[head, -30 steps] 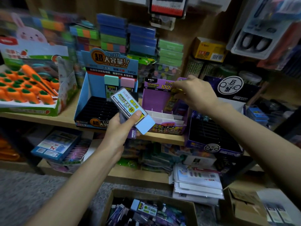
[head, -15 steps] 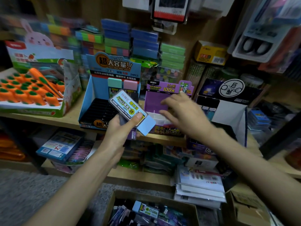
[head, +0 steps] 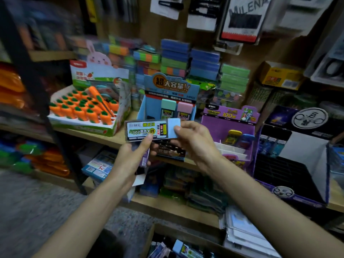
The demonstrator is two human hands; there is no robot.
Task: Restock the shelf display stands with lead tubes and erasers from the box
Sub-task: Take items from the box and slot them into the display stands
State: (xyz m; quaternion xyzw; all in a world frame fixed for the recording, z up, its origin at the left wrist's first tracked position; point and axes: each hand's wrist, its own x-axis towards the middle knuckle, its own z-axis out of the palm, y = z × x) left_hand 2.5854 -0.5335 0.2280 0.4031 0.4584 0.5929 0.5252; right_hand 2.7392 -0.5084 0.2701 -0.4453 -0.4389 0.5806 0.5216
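So you've got the blue-capped lead tube (head: 149,130) lying flat and level in front of the blue display stand (head: 168,101), your left hand (head: 133,157) curled around it from below with the thumb pressed on its label, plus a purple tube (head: 145,159) tucked under in the same grip. Your right hand (head: 195,140) has come back from the purple display stand (head: 230,131), where it was a second ago, and now pinches the pale blue cap end, fingers partly closed on it. Half a second back the tube was tilted with the cap pointing down right; it's horizontal now. Reads as a handover: right hand taking the tube to slot it. Blue stand holds only a green tube (head: 168,108) and a pink tube (head: 184,109) at the back, black slots in front mostly hidden by your hands. Purple stand now shows yellow and blue items (head: 237,138) in it. Supply box (head: 186,248) sits low at the frame's bottom edge, more stock inside. Carrot eraser tray (head: 85,110) is off left, untouched. Frame's blurry, so the label text isn't fully readable.
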